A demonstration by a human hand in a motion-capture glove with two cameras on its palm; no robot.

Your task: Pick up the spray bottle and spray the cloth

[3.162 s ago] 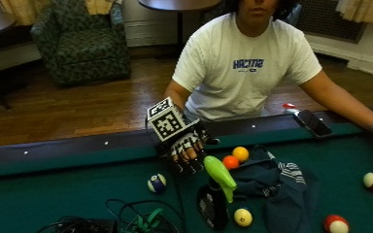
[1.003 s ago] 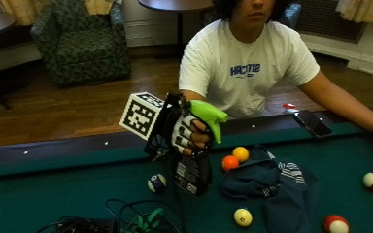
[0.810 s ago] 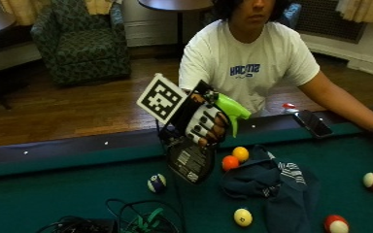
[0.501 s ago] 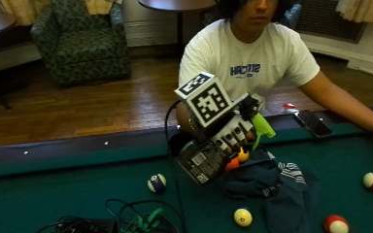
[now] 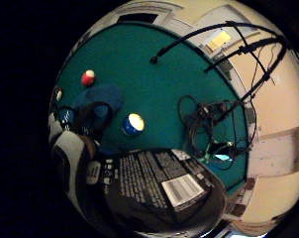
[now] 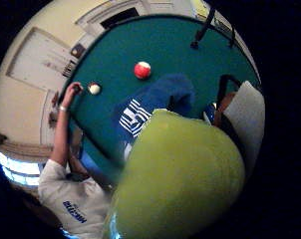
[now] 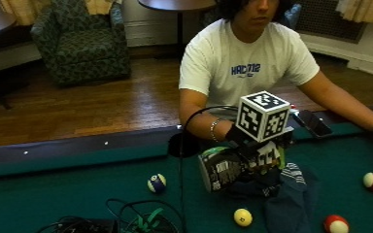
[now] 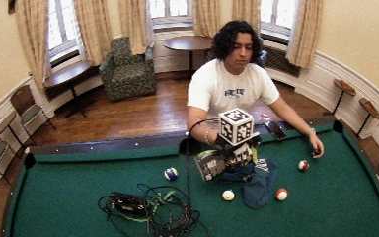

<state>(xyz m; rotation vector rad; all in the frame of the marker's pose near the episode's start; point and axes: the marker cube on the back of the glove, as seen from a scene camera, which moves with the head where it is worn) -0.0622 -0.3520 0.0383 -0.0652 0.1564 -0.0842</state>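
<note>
Spray bottle (image 7: 220, 172), tilted just above the blue cloth (image 7: 290, 194) on the pool table (image 7: 63, 194), was grasped by the gloved right hand (image 7: 264, 158). Risk: with the nozzle hidden, spray might have missed the cloth and wetted the felt.

Gloved right hand (image 7: 259, 160) raised over the felt in front of the chest, fingers curled round the spray bottle (image 7: 222, 170), bottle tipped over sideways. Right forearm reaching forward and down from the elbow. Bare left arm stretched out to the side, left hand (image 8: 316, 149) resting on the felt.
</note>
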